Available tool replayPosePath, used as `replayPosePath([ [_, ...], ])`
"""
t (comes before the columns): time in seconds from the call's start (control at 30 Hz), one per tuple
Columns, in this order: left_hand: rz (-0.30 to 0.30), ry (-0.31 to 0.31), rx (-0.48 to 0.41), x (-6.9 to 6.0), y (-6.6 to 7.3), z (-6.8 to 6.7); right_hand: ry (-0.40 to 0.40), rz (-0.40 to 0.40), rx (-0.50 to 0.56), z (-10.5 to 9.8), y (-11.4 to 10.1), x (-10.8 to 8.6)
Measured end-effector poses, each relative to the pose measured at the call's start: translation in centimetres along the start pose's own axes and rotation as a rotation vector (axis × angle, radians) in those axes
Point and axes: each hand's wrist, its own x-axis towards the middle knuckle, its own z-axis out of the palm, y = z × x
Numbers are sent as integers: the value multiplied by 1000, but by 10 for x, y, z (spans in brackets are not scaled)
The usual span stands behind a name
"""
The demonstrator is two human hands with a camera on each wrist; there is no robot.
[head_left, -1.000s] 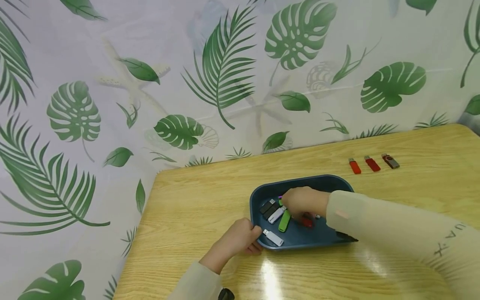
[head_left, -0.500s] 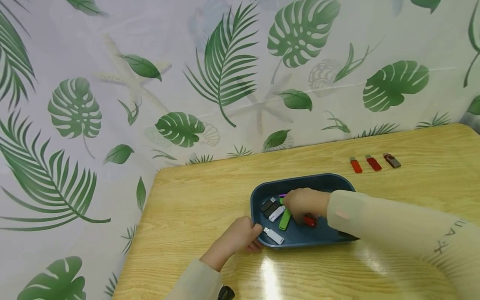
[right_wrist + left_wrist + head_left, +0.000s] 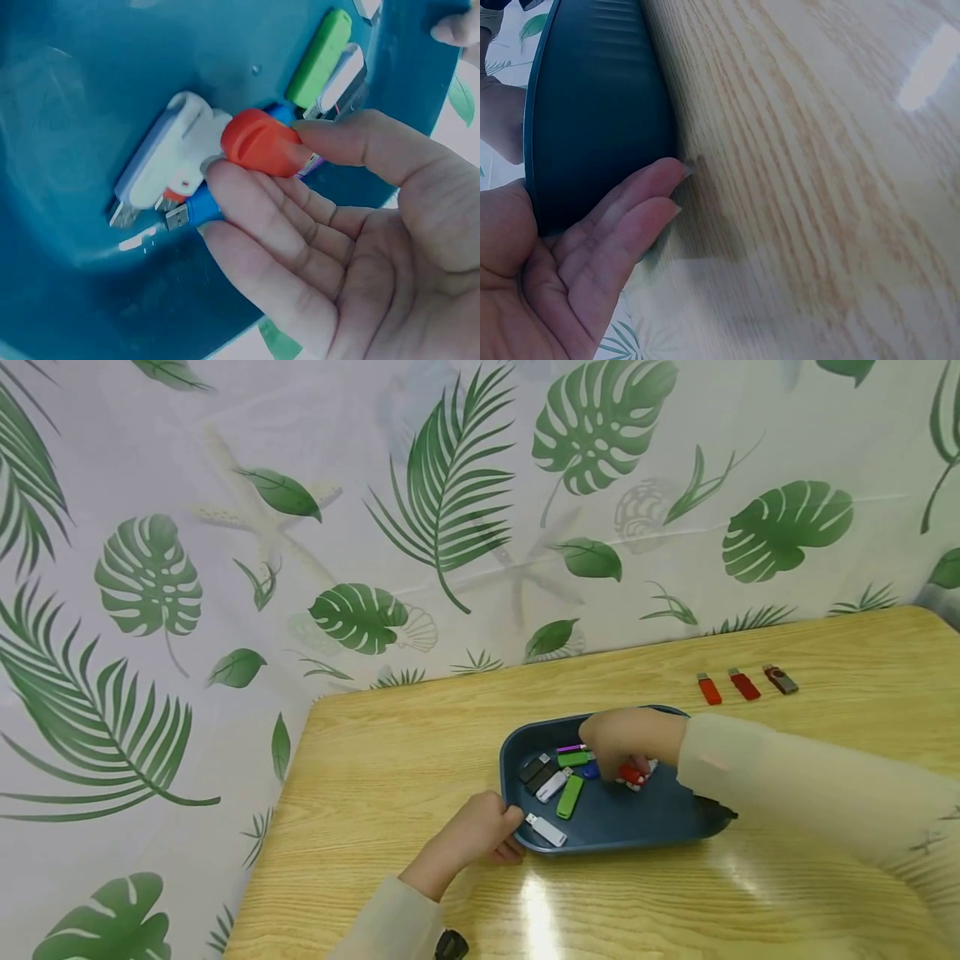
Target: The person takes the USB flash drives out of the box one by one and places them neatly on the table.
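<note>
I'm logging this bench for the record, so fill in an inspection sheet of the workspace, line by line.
Surface: wooden table, light glare in front of the tray.
Job's things: dark blue tray with assorted USB drives inside; three drives with red on them lie in a row past its far right corner.
Clutter: nothing seen.
Hands: left hand grips the tray's near left corner; right hand pinches a red drive inside the tray.
Cables: nothing seen.
Surroundings: leaf-print backdrop behind the table.
</note>
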Motion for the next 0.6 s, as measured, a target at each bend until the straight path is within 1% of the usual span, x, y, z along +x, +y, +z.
replayPosePath([
  [0.33,-8,-3,5,1,2,1,45,-13,-28,-16,17,-18],
  [0.43,-8,-3,-2,0,2,1,64,-26,-45,-21,25,-25],
  [0.6,-16,-3,1,0,1,1,100,-40,-39,-27,39,-36],
])
